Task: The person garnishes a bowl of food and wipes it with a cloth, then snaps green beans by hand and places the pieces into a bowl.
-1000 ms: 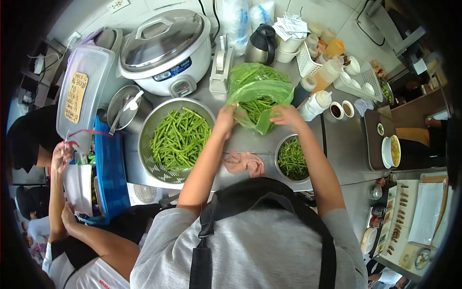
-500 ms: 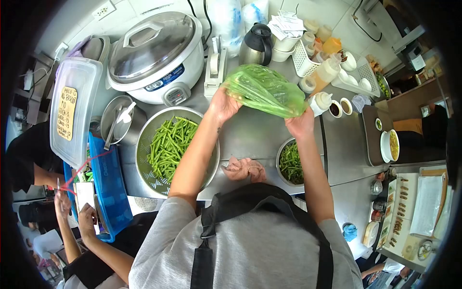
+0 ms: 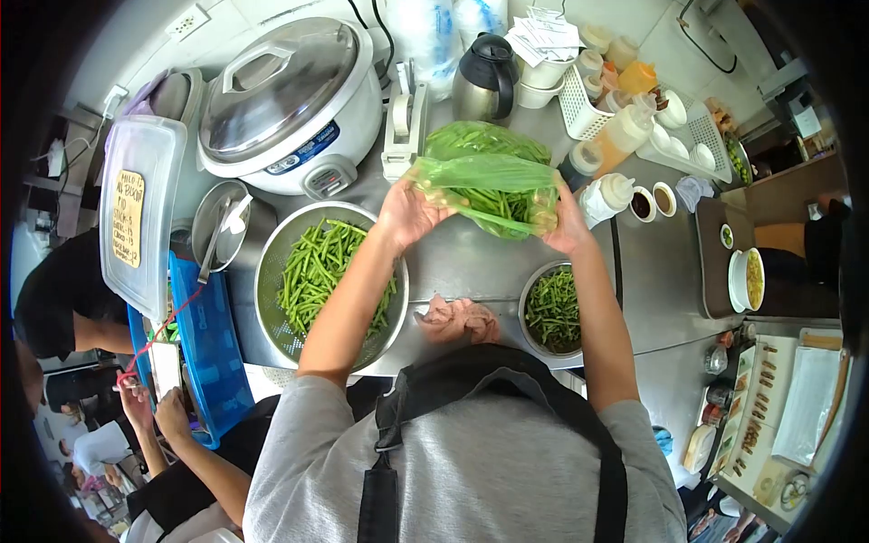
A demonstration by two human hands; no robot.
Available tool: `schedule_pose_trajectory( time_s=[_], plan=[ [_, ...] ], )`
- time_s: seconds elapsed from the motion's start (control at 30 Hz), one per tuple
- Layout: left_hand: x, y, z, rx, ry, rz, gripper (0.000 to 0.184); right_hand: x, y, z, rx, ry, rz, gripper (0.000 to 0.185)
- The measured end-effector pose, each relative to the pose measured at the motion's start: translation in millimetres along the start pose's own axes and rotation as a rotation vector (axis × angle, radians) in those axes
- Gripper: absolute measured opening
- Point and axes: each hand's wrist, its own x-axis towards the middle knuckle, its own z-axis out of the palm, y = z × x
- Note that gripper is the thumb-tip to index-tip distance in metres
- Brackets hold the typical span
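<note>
Green bag (image 3: 489, 167) over steel counter (image 3: 462, 262); rice cooker (image 3: 290, 109) left, tiled wall (image 3: 629, 16) behind.

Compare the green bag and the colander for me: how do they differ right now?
The green bag is held by the left hand and right hand, while the colander sits on the metal counter with neither hand holding it. The bag is thin, crumpled, see-through film; the colander is round, rigid and perforated. The bag's film partly covers its contents, whereas the colander is uncovered. Both contain green beans.
</note>
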Motion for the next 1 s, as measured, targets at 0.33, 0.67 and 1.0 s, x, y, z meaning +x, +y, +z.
schedule_pose_trajectory(
  time_s=[0.33,0.67,1.0],
  plan=[
    [39,-11,-7,-0.251,-0.163,0.03,0.024,0,11,-15,0.331,-0.149,-0.237,0.048],
    [62,25,-35,-0.054,-0.42,-0.32,0.021,37,39,5,0.278,0.499,-0.666,0.041],
    [31,55,-33,0.951,0.092,-0.102,0.031,49,26,-37,-0.028,0.637,-0.357,0.025]
  ],
)
